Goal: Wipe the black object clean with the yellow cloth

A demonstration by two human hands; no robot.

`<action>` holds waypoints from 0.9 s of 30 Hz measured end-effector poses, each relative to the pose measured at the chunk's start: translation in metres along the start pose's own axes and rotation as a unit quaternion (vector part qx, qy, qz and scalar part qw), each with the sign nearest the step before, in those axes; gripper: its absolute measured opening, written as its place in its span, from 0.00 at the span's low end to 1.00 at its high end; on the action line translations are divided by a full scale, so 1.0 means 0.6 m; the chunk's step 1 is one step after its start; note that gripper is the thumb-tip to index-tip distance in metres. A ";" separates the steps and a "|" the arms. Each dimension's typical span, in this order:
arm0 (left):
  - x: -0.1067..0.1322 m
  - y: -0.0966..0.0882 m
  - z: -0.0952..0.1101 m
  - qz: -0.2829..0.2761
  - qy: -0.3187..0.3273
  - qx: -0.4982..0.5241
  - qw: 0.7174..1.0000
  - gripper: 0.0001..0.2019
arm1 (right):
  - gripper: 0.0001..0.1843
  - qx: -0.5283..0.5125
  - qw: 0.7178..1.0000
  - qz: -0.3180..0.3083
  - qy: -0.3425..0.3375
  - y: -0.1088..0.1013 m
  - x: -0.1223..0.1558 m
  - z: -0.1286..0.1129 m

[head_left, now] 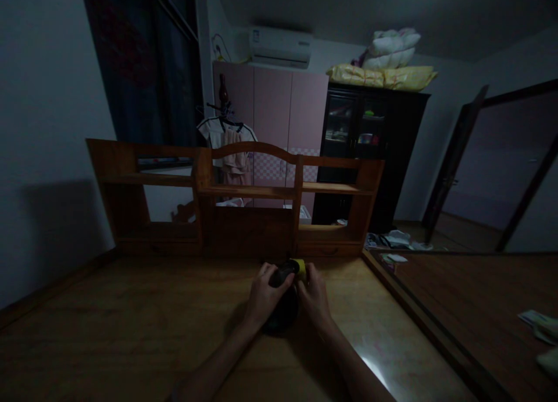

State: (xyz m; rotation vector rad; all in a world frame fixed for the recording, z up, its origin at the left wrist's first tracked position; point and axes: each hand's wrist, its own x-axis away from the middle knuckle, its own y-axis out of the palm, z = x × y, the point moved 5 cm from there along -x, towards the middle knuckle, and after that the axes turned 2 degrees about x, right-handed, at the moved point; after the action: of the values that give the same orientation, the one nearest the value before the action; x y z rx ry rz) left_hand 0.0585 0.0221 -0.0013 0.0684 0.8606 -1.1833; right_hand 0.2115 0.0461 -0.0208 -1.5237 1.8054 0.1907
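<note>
On the wooden desktop stands a dark object with a rounded upper part (282,273) and a wide round base (281,319); in the dim light I cannot make out its kind. My left hand (265,292) is wrapped around the upper part from the left, its thumb lying across the front. To the right, my right hand (315,294) has closed fingers on a small yellow piece (300,268), which touches the right end of the dark upper part. Whether that piece is a cloth or a sponge is unclear.
Behind my hands rises a wooden shelf unit (248,191) along the desktop's (143,309) back edge. A raised wooden edge (405,297) borders the right side. Beyond are a pink wardrobe (272,111), a black cabinet (403,140) and an open door (455,163).
</note>
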 end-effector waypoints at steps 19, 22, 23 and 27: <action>0.003 0.010 -0.021 -0.064 -0.018 0.010 0.998 0.18 | 0.24 -0.112 0.983 -0.093 0.113 0.032 0.004 0.018; 0.005 0.009 -0.019 -0.068 -0.023 -0.002 0.997 0.18 | 0.26 -0.120 0.981 -0.116 0.096 0.038 0.006 0.020; 0.005 0.009 -0.017 -0.069 -0.022 -0.009 0.997 0.19 | 0.27 -0.124 0.981 -0.118 0.094 0.039 0.007 0.022; 0.007 0.010 -0.010 -0.069 -0.011 -0.045 0.997 0.19 | 0.28 -0.154 0.977 -0.118 0.083 0.046 0.010 0.031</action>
State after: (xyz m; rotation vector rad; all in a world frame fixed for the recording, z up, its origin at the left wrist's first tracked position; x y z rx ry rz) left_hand 0.0604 0.0243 -0.0103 -0.0778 0.9089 -1.2704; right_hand 0.1946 0.0591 -0.0472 -2.0125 1.7613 0.2424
